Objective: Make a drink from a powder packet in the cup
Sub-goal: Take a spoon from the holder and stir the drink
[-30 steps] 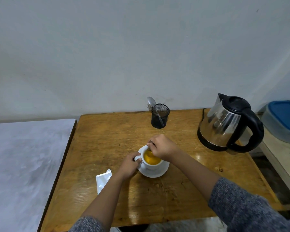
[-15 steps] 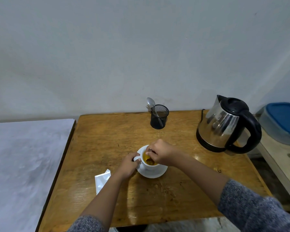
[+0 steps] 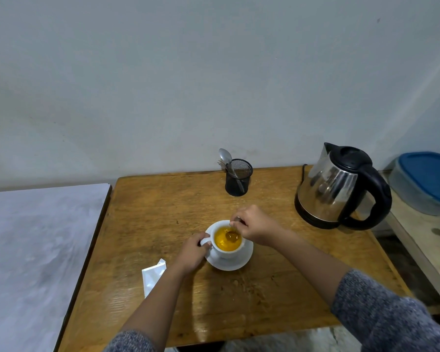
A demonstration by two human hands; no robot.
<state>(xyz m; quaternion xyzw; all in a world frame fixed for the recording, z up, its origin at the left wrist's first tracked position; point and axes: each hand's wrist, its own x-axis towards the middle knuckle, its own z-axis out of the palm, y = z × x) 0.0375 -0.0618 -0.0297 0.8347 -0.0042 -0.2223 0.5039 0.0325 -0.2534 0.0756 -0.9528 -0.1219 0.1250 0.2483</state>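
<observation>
Wooden table (image 3: 148,219): cup (image 3: 228,252) between both hands.

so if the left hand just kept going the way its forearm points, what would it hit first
Most likely the cup: the left hand already holds its handle, so pushing on would shove the cup on its saucer towards the right hand.

Looks like a plain home corner used for making tea. A worn wooden table (image 3: 163,212) is pushed against a bare painted wall (image 3: 214,72), an electric kettle (image 3: 335,186) is parked at 2 o'clock, and cutlery is kept in a mesh cup (image 3: 238,177) at 12.
</observation>
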